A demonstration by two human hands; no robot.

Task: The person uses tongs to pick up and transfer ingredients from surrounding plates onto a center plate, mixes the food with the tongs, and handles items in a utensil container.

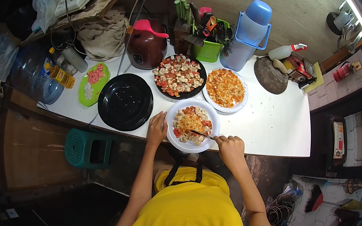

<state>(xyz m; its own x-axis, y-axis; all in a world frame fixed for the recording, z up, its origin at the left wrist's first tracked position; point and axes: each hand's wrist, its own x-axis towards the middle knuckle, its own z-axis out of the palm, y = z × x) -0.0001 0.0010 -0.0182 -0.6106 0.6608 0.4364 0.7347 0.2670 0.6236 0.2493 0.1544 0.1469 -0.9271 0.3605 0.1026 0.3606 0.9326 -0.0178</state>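
Observation:
A white plate (191,147) at the table's front edge bears sliced sausage, pale chunks and shredded orange-and-yellow food (191,122). My left hand (157,129) grips its left rim. From the right, my right hand (230,151) is closed around a thin dark utensil (203,135), whose tip lies in the food; whether it is a fork or a spoon I cannot tell. Just behind stands a black plate (199,89) heaped with sausage pieces and pale chunks. Beside it, another white plate (225,109) carries more shredded orange-and-yellow food.
Stacked black plates (126,102) sit left of my left hand, near a green board (86,98) with chopped pink and white pieces. Along the back are a dark red rice cooker (146,48), a green utensil holder (207,51), a blue jug (241,48) and a round stone slab (270,76).

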